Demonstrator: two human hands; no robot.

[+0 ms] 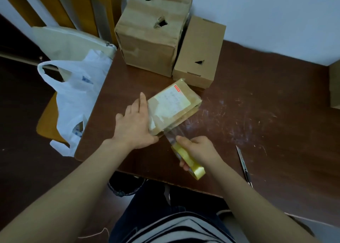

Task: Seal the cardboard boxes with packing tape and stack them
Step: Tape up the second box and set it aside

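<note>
The small cardboard box (173,110) lies near the middle of the dark wooden table (266,99), turned at an angle, with a white shipping label on its top face. The left hand (136,121) rests flat against the box's left side, fingers straight and clasping nothing. The right hand (199,150) is curled round the yellow packing tape roll (189,160), just beside the box's near end. A clear tape strip (174,133) runs taut from the roll to that near end, where it touches the cardboard.

At the back of the table stand 2 more boxes, touching each other: the large cardboard box (150,34) with torn holes in its top, and the medium cardboard box (199,53) to its right, also with a small torn hole. A utility knife (243,163) (its blade end too small to make out) lies on the table, apart from the right hand. A white plastic bag (77,91) sits on a wooden chair (46,125) beside the table's left edge.
</note>
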